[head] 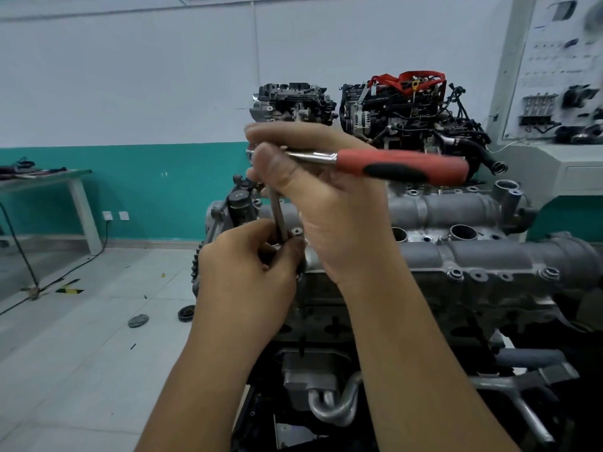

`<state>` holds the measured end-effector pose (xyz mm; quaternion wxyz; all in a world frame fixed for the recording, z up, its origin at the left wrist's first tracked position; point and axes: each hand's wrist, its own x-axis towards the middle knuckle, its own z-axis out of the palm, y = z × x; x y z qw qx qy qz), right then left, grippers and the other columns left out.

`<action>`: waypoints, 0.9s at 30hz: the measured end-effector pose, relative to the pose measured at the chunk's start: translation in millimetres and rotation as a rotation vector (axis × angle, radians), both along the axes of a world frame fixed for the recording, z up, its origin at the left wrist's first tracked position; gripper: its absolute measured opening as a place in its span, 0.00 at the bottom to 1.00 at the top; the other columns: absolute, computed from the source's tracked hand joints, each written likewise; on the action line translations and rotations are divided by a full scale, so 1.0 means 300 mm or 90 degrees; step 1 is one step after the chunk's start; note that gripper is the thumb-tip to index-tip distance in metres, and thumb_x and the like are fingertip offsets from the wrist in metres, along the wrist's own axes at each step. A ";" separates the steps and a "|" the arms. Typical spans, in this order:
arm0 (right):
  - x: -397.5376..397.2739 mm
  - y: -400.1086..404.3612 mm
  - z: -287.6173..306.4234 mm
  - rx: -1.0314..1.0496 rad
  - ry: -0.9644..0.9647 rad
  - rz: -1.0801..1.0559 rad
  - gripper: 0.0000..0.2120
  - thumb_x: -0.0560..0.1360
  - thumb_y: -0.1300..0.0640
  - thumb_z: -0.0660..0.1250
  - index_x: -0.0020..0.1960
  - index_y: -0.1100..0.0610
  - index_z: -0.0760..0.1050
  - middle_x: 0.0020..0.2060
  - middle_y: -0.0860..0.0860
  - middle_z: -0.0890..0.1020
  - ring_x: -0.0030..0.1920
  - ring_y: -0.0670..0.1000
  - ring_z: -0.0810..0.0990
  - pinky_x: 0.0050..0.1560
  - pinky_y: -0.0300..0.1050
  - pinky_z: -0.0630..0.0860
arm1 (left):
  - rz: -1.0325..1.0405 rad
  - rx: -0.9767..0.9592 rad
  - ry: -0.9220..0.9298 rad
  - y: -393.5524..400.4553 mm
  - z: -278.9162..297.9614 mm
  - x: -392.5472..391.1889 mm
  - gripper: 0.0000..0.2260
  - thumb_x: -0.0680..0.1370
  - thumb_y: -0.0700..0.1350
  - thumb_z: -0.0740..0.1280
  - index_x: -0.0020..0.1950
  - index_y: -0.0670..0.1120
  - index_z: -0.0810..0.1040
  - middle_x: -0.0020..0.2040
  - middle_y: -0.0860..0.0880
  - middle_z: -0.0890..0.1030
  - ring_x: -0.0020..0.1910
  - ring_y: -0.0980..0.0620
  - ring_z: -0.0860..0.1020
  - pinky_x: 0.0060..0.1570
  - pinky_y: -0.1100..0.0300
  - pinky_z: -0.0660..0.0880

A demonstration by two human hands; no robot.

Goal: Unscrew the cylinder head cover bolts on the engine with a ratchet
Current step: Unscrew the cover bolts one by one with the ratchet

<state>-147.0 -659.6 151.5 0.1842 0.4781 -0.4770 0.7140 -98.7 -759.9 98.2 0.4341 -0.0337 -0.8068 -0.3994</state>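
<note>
- The ratchet (375, 164) sits above the left end of the engine (456, 256), its red and black handle pointing out to your right, roughly level, with the chrome neck running back into your right hand.
- A slim extension bar (277, 216) drops from the ratchet head down to the cylinder head cover (489, 256), meeting it near the cover's left front corner.
- Your right hand (313, 190) is closed around the ratchet head, thumb pressed on the near side and fingers wrapped over the top; the handle itself is free of any grip.
- Your left hand (248, 272) is just below, fingers curled and pinching the lower end of the extension bar where it meets the cover. The bolt under it is hidden by your fingers.
- The two hands are stacked close, one above the other, with only the bare stretch of the bar between them.
- Along the cover's front edge to your right, several bolt heads (455, 274) stand in their bosses, well apart from both hands.
- The handle's sweep to your right passes over the cover's raised tubes and open round ports (463, 231); behind it stand two more engines (408, 109), near the handle's far end as seen from here.
- To your left the engine ends at a toothed sprocket edge (195, 265), beyond which the tiled floor (81, 353) lies open, with a few small round parts (138, 320) on it and a table (49, 177) by the wall.
</note>
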 end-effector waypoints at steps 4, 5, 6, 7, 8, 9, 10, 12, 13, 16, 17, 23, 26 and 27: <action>0.004 -0.003 -0.007 0.016 -0.080 0.100 0.08 0.79 0.63 0.70 0.57 0.59 0.81 0.49 0.60 0.85 0.43 0.54 0.85 0.47 0.51 0.83 | 0.014 -0.012 0.010 -0.004 0.000 -0.001 0.08 0.73 0.51 0.69 0.36 0.50 0.81 0.29 0.56 0.80 0.30 0.56 0.78 0.30 0.69 0.67; 0.012 -0.010 -0.004 0.003 -0.164 0.199 0.08 0.81 0.59 0.68 0.59 0.59 0.80 0.48 0.61 0.84 0.40 0.55 0.84 0.44 0.51 0.81 | 0.022 -0.016 0.010 -0.005 0.001 -0.003 0.09 0.74 0.51 0.69 0.35 0.49 0.80 0.29 0.56 0.79 0.31 0.55 0.77 0.29 0.68 0.67; 0.018 -0.016 -0.002 -0.006 -0.241 0.270 0.10 0.81 0.55 0.66 0.59 0.59 0.79 0.46 0.61 0.84 0.37 0.55 0.83 0.41 0.49 0.80 | 0.028 -0.014 0.005 -0.006 0.001 -0.005 0.09 0.72 0.50 0.68 0.34 0.48 0.78 0.29 0.55 0.79 0.31 0.54 0.76 0.28 0.66 0.66; 0.017 -0.018 -0.003 -0.013 -0.293 0.303 0.12 0.81 0.51 0.64 0.58 0.59 0.78 0.45 0.60 0.84 0.36 0.54 0.82 0.40 0.48 0.79 | 0.029 -0.006 -0.001 -0.006 0.002 -0.007 0.08 0.70 0.50 0.67 0.33 0.48 0.78 0.29 0.55 0.78 0.29 0.53 0.75 0.27 0.66 0.66; 0.013 -0.016 -0.003 -0.016 -0.314 0.310 0.14 0.81 0.49 0.64 0.56 0.59 0.79 0.44 0.59 0.84 0.35 0.54 0.82 0.39 0.47 0.78 | 0.026 0.004 -0.006 -0.006 0.002 -0.009 0.07 0.70 0.49 0.67 0.33 0.49 0.78 0.28 0.54 0.78 0.27 0.54 0.74 0.26 0.66 0.66; 0.014 -0.013 0.000 -0.017 -0.302 0.303 0.13 0.80 0.50 0.64 0.56 0.58 0.79 0.44 0.60 0.84 0.35 0.54 0.81 0.39 0.48 0.78 | 0.026 0.011 -0.010 -0.006 0.000 -0.009 0.07 0.71 0.48 0.70 0.33 0.50 0.78 0.27 0.55 0.79 0.26 0.55 0.74 0.25 0.67 0.65; 0.012 -0.006 0.000 -0.013 -0.257 0.271 0.11 0.80 0.52 0.66 0.55 0.58 0.80 0.45 0.61 0.84 0.36 0.55 0.81 0.40 0.49 0.77 | 0.028 0.016 -0.016 -0.004 -0.001 -0.009 0.08 0.73 0.48 0.73 0.34 0.51 0.79 0.28 0.56 0.80 0.27 0.57 0.75 0.25 0.68 0.65; 0.008 0.009 -0.003 0.015 -0.113 0.124 0.07 0.78 0.60 0.70 0.55 0.58 0.82 0.48 0.65 0.84 0.39 0.57 0.83 0.42 0.52 0.80 | 0.031 0.022 -0.015 0.003 -0.003 -0.004 0.08 0.74 0.52 0.74 0.36 0.53 0.80 0.30 0.58 0.81 0.30 0.60 0.79 0.27 0.70 0.66; 0.007 0.012 -0.004 0.033 -0.056 0.059 0.08 0.78 0.63 0.71 0.56 0.59 0.83 0.49 0.64 0.85 0.41 0.57 0.84 0.44 0.52 0.83 | 0.035 0.019 -0.006 0.006 -0.002 -0.002 0.09 0.73 0.54 0.72 0.35 0.53 0.80 0.29 0.58 0.80 0.30 0.60 0.79 0.28 0.69 0.67; 0.012 0.000 0.002 0.010 -0.146 0.139 0.10 0.82 0.58 0.67 0.61 0.60 0.79 0.48 0.60 0.85 0.41 0.57 0.84 0.45 0.52 0.83 | 0.042 0.002 0.011 0.007 0.000 -0.003 0.13 0.73 0.50 0.72 0.30 0.50 0.75 0.26 0.56 0.76 0.26 0.58 0.73 0.26 0.70 0.63; 0.020 -0.002 0.009 -0.009 -0.237 0.230 0.12 0.83 0.54 0.64 0.62 0.59 0.78 0.47 0.60 0.85 0.38 0.55 0.84 0.42 0.50 0.82 | 0.039 -0.003 0.009 0.005 0.002 -0.006 0.14 0.73 0.45 0.73 0.29 0.49 0.74 0.25 0.56 0.75 0.26 0.57 0.71 0.25 0.68 0.64; -0.005 0.008 -0.004 -0.020 -0.200 0.251 0.07 0.78 0.62 0.69 0.55 0.60 0.81 0.47 0.59 0.84 0.41 0.55 0.85 0.41 0.48 0.81 | 0.007 0.026 -0.037 -0.009 0.004 -0.005 0.10 0.75 0.47 0.75 0.35 0.48 0.81 0.28 0.54 0.80 0.26 0.56 0.75 0.27 0.62 0.68; -0.018 0.020 -0.008 -0.014 -0.116 0.170 0.07 0.76 0.67 0.71 0.53 0.62 0.82 0.47 0.57 0.86 0.45 0.53 0.85 0.48 0.49 0.80 | 0.006 0.048 -0.045 -0.005 0.000 0.000 0.09 0.75 0.53 0.74 0.37 0.51 0.84 0.31 0.56 0.83 0.30 0.56 0.80 0.33 0.59 0.74; -0.018 0.025 -0.007 -0.015 -0.111 0.167 0.07 0.75 0.67 0.71 0.53 0.62 0.82 0.47 0.57 0.86 0.46 0.53 0.85 0.48 0.50 0.80 | 0.016 0.053 -0.038 -0.001 -0.003 0.001 0.09 0.75 0.54 0.74 0.37 0.52 0.84 0.31 0.56 0.83 0.30 0.57 0.81 0.34 0.57 0.76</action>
